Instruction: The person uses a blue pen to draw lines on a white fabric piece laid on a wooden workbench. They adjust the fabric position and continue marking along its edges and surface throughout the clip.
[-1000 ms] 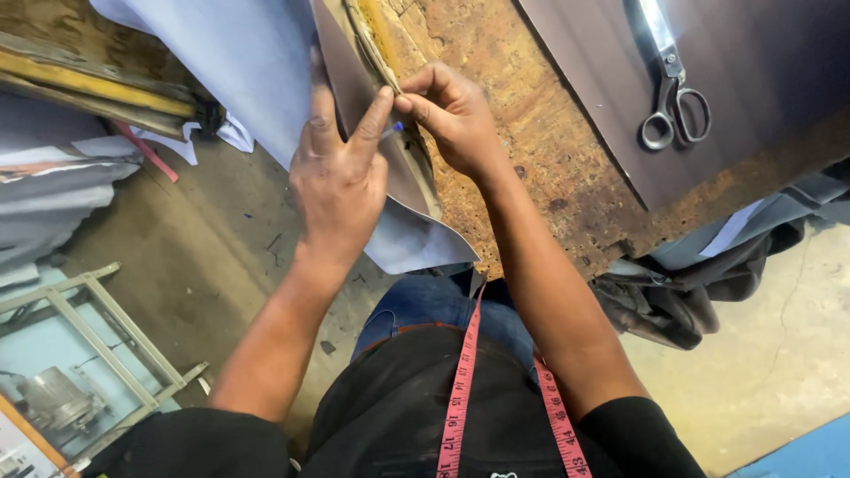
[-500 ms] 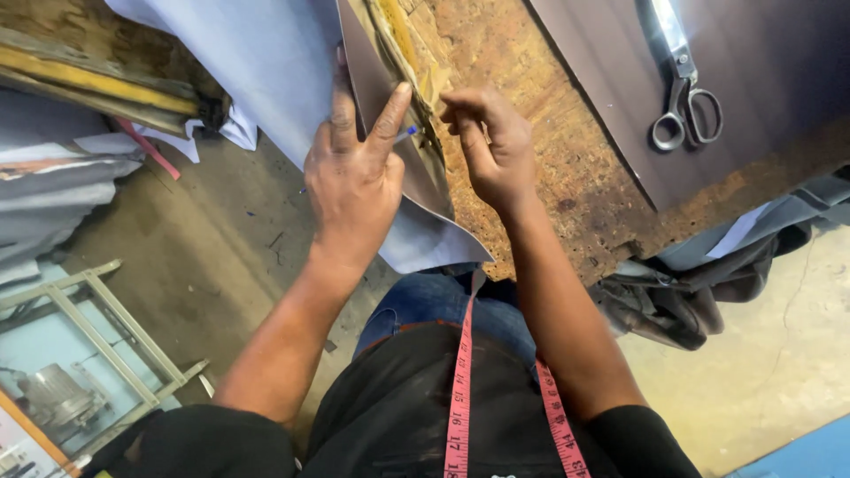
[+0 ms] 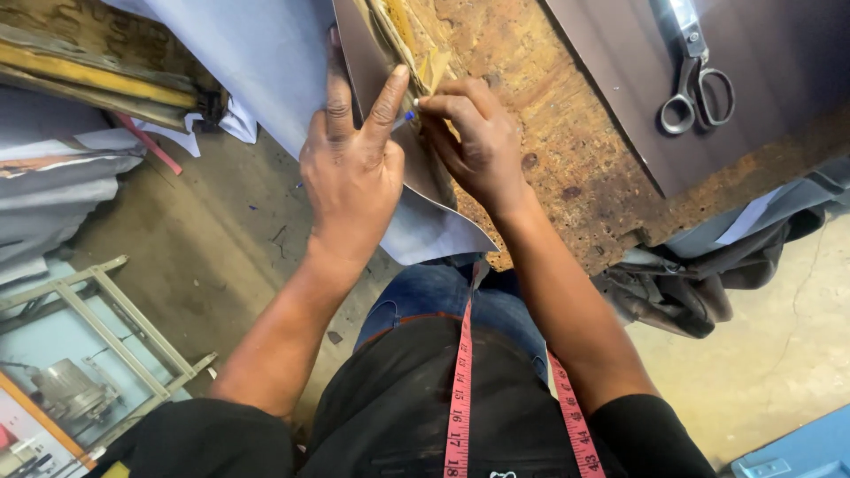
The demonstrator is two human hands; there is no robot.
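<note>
Brown sheet material hanging over the near edge of the worn wooden tabletop, its lower corner curling down toward the lap; pale blue-grey cloth beneath it, draped off the same edge

Left hand flat against the brown sheet, index and middle fingers stretched up along it, pressing it in place; nothing clamped

Right hand just beside the left, fingers drawn together in a pinch on a small blue-tipped object at the sheet's edge; object too small to identify

Yellowish cardboard pieces stacked at the tabletop edge, directly above the pinch point

Further out on the tabletop: second dark brown sheet lying flat, metal scissors resting on it, blades closed, well apart from both hands

Pink measuring tape hung round the neck, both ends down over a black shirt; blue jeans below the draped cloth

Dark fabric bundle under the tabletop on the right; concrete floor on the left, with a pale metal frame
</note>
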